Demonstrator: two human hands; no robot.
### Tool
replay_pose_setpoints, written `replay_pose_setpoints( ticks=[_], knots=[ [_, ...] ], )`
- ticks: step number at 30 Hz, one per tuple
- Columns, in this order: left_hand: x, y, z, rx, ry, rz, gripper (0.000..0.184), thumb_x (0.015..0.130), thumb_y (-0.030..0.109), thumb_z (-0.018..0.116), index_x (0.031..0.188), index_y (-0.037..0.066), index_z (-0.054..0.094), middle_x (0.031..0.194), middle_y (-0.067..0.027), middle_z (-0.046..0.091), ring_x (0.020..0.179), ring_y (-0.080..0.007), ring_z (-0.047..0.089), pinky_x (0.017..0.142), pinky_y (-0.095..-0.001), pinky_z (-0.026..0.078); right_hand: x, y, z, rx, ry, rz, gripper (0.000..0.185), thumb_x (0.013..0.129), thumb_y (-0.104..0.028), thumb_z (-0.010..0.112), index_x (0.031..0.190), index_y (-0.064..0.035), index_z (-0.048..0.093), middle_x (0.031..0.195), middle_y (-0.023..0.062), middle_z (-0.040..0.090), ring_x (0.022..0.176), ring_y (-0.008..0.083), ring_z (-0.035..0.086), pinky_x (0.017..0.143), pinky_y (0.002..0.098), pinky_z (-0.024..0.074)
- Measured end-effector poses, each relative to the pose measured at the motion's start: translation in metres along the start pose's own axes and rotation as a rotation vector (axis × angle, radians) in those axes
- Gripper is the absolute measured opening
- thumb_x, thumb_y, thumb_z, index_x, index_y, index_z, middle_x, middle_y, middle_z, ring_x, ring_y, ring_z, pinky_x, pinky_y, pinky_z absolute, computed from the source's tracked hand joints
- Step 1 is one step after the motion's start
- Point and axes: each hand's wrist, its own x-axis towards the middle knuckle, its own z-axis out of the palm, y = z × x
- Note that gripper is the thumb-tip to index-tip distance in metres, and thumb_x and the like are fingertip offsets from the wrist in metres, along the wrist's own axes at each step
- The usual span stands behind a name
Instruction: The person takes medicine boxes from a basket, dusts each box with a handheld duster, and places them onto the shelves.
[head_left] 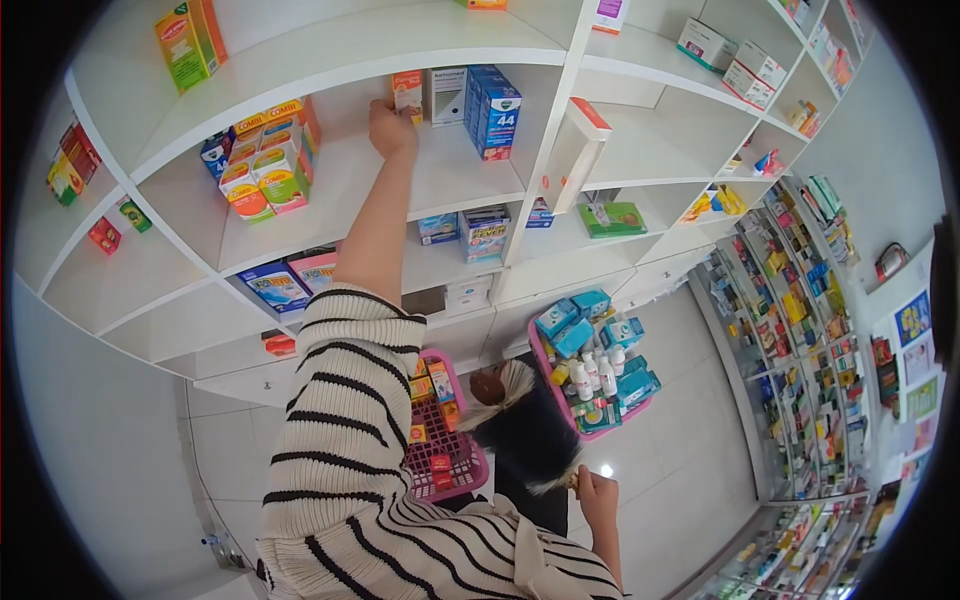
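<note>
My left hand (391, 130) reaches up to a middle shelf, with its fingers closed on a small orange-and-white box (408, 92). Just right of that box stand a white-and-grey carton (447, 96) and several blue boxes marked 44 (493, 115). Stacked Combi boxes (270, 160) are to the left on the same shelf. Down at the lower right, my right hand (598, 494) is closed around the end of what looks like a duster (525, 440), with dark bristles and cream fringes. Its far end shows a brown piece; the dark trousers behind blur its outline.
Below stand a pink basket (470, 478) with small boxes and another pink basket (590, 432) with teal boxes and white bottles. White shelving (350, 75) spans the front. A tall white box (578, 155) juts out beside the upright. Stocked racks (790, 320) line the right.
</note>
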Motion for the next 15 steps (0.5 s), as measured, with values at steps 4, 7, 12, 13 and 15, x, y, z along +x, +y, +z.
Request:
replay_pose_setpoints(
  ticks=[4, 7, 12, 13, 15],
  knots=[
    [0.002, -0.015, 0.002, 0.058, -0.091, 0.149, 0.029, 0.079, 0.023, 0.071, 0.099, 0.004, 0.062, 0.089, -0.0178, 0.069, 0.088, -0.0348, 0.065, 0.078, -0.0429, 0.05, 0.007, -0.005, 0.005, -0.021, -0.045, 0.008, 0.049, 0.096, -0.033, 0.051, 0.064, 0.0023, 0.064, 0.049, 0.0098, 0.054, 0.046, 0.0159, 0.053, 0.049, 0.033, 0.04],
    [-0.001, -0.016, -0.018, 0.04, -0.337, 0.21, 0.04, 0.083, 0.029, 0.066, 0.114, 0.003, 0.061, 0.095, -0.0173, 0.068, 0.092, -0.0325, 0.065, 0.081, -0.0388, 0.05, 0.014, 0.0, 0.011, -0.05, -0.025, -0.05, 0.048, 0.095, -0.033, 0.052, 0.064, 0.0025, 0.063, 0.048, 0.0109, 0.052, 0.044, 0.0174, 0.051, 0.048, 0.0347, 0.0384],
    [-0.121, 0.009, -0.153, -0.32, -0.345, 0.429, 0.034, 0.09, 0.018, 0.061, 0.118, 0.0, 0.058, 0.108, -0.0139, 0.064, 0.096, -0.0209, 0.062, 0.084, -0.0303, 0.048, 0.021, 0.001, 0.019, 0.036, -0.051, 0.071, 0.051, 0.098, -0.032, 0.05, 0.066, 0.0056, 0.062, 0.047, 0.0074, 0.048, 0.045, 0.0135, 0.046, 0.047, 0.0337, 0.0363],
    [-0.159, 0.007, -0.184, -0.227, -0.32, 0.479, 0.026, 0.089, 0.007, 0.058, 0.114, -0.001, 0.059, 0.102, -0.0127, 0.064, 0.092, -0.021, 0.063, 0.083, -0.0308, 0.048, 0.025, 0.006, 0.022, 0.087, -0.057, 0.109, 0.051, 0.098, -0.033, 0.049, 0.068, 0.0056, 0.063, 0.048, 0.007, 0.049, 0.047, 0.0128, 0.047, 0.048, 0.0324, 0.0366],
    [-0.232, -0.029, -0.225, -0.111, -0.324, 0.486, 0.024, 0.082, -0.001, 0.059, 0.106, 0.0, 0.059, 0.097, -0.0144, 0.062, 0.089, -0.0279, 0.062, 0.082, -0.0362, 0.048, 0.032, 0.011, 0.025, 0.117, -0.081, 0.144, 0.048, 0.099, -0.033, 0.047, 0.076, 0.0048, 0.066, 0.053, 0.0063, 0.052, 0.052, 0.0113, 0.048, 0.052, 0.0296, 0.0372]
  ],
)
